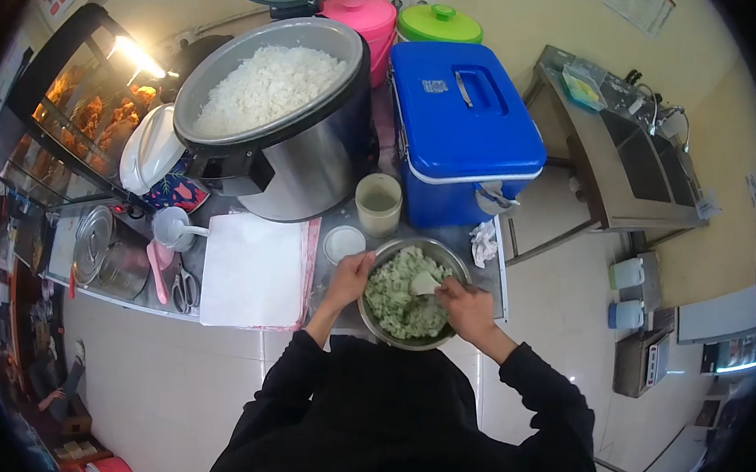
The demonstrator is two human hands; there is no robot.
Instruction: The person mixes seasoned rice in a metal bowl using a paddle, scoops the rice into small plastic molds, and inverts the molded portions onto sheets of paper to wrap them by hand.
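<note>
A metal bowl point(461, 267) at the table's front edge holds a pale green, rice-like mixture point(396, 302). My left hand point(351, 278) grips the bowl's left rim. In my right hand point(467, 308) is a white rice paddle point(424, 284), its blade in the mixture and its handle mostly hidden by my fingers. Just left of the bowl lies a small round white lid point(345, 244). Behind it stands an open cream-coloured container point(378, 205).
A big rice cooker point(304, 175) full of white rice stands behind, beside a blue cooler box point(470, 146). Stacked white paper point(255, 272), scissors point(185, 290) and a pink paddle point(159, 270) lie to the left. Crumpled tissue point(483, 244) sits right of the bowl.
</note>
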